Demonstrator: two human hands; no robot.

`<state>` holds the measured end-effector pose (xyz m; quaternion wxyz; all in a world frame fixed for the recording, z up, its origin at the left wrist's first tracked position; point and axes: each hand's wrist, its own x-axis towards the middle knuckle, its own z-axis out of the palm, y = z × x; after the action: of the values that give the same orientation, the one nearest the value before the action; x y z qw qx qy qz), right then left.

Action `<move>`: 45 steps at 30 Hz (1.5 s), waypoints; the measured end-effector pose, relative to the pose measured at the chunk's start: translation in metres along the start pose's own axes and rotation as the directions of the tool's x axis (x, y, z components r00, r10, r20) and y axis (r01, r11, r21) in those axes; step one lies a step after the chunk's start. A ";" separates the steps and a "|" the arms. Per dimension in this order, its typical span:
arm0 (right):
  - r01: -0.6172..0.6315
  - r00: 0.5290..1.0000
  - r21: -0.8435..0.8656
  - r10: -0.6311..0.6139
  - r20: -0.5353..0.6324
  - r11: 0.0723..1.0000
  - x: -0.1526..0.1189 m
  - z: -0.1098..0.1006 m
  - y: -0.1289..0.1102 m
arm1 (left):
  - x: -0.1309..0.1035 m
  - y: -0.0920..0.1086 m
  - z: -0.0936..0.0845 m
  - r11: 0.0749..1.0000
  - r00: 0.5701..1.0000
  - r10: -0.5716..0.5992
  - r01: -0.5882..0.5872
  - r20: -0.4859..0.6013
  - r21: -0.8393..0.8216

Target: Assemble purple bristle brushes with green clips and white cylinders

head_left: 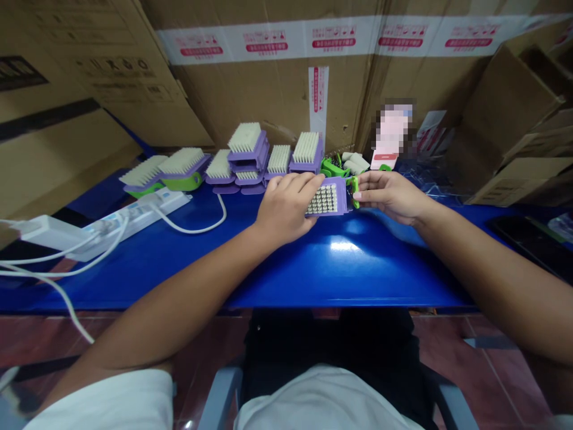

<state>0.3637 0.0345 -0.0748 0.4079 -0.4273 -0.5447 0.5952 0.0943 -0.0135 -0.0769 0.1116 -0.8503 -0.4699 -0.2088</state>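
Observation:
My left hand [289, 206] is closed around a purple brush [326, 199], its pale bristles turned toward me. Between the thumb and fingers of my right hand [387, 194] is a small green plastic piece [356, 192], held at the brush's right end. Whether the piece touches the brush I cannot tell. Just behind lie more green plastic parts [333, 168] and some white rollers or caps [356, 162]. Several finished-looking purple brushes [248, 152] stand in a stacked row behind my left hand, bristles up.
Two green-handled brushes [182, 169] sit at the left beside a white power strip [129, 222] with trailing cables. A phone [391, 134] leans on the cardboard boxes [268, 77] at the back. At right are an open carton [510, 125] and a dark object [528, 242] on the blue table [286, 280].

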 end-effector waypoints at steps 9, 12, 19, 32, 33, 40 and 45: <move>-0.004 1.000 0.024 0.004 -0.019 1.000 -0.001 0.003 -0.001 | 0.000 0.000 0.000 1.000 1.000 0.006 -0.006 0.000 0.001; -0.003 1.000 0.020 0.004 -0.005 1.000 0.000 0.002 0.000 | 0.000 -0.001 0.001 1.000 1.000 0.010 -0.010 -0.002 0.003; 0.002 1.000 0.007 -0.002 0.002 1.000 -0.001 0.001 0.000 | 0.000 0.000 0.001 1.000 1.000 0.011 -0.010 -0.002 0.006; -0.001 1.000 0.012 0.001 -0.004 1.000 -0.001 0.003 -0.001 | -0.001 0.000 0.002 1.000 1.000 0.019 -0.019 -0.010 0.004; -0.006 1.000 0.016 0.006 -0.007 1.000 -0.002 0.003 -0.001 | -0.001 0.000 0.002 1.000 1.000 0.020 -0.020 -0.012 0.008; -0.005 1.000 0.003 0.005 -0.004 1.000 -0.001 0.003 -0.001 | -0.001 -0.001 0.002 1.000 1.000 0.018 -0.018 -0.013 0.013; -0.002 1.000 -0.012 0.003 0.010 1.000 0.000 0.001 0.001 | -0.001 -0.001 0.002 1.000 1.000 0.010 -0.010 -0.009 0.004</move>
<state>0.3627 0.0337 -0.0755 0.4017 -0.4275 -0.5499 0.5945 0.0936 -0.0127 -0.0795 0.1165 -0.8515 -0.4657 -0.2110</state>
